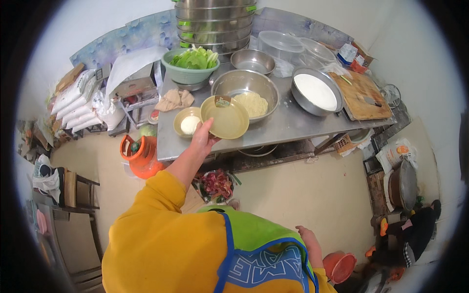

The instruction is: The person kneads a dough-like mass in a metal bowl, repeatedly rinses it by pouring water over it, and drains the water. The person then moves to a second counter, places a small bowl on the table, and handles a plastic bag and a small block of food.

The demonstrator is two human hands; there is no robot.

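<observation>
My left hand (204,138) grips the near rim of a shallow yellowish bowl (225,119), tilted above the steel table (293,126). Just left of it, a similar small bowl (177,124) holds a smooth white ball (190,125), perhaps dough. Behind the held bowl, pale yellowish dough or batter (253,103) lies in a large steel basin (269,82). My right hand (309,240) hangs low by my side, away from the table, and no object shows in it; its fingers are partly hidden. A beige cloth (175,100) rests near the bowls.
A green basin (188,75) of leafy greens, a metal pot (340,99) of white contents and a wooden board (357,95) with a knife (372,101) share the table. Steamer tiers (214,25) rise behind. An orange gas cylinder (144,157) and a bowl of reddish scraps (216,185) stand on the floor.
</observation>
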